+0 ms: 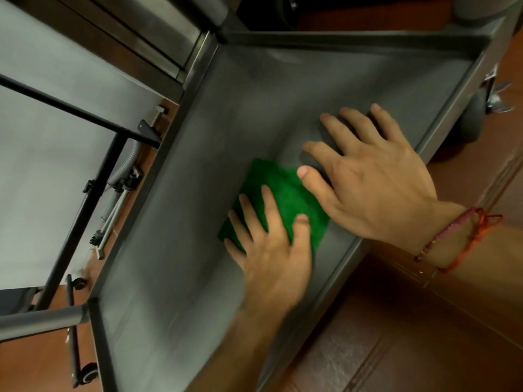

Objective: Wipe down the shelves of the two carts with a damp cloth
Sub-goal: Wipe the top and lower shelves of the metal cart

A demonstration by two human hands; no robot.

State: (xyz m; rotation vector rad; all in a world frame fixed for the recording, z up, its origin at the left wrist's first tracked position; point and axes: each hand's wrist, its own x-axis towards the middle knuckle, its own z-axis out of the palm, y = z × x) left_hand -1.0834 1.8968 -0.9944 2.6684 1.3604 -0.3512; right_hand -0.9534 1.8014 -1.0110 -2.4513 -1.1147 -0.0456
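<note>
At left, seemingly the other cart; wiped or not, we cannot tell. Our left hand, grip apart, presses the green cloth onto this steel shelf; our right hand rests spread beside it, empty. Wiping looks midway.

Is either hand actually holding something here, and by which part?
Nothing is in a grip. The left hand presses flat, fingers straight, on the nearer part of the green cloth. The right hand lies flat on the shelf.

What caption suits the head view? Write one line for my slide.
Left hand presses a green cloth on the metal cart shelf; right hand rests flat beside it.
</note>
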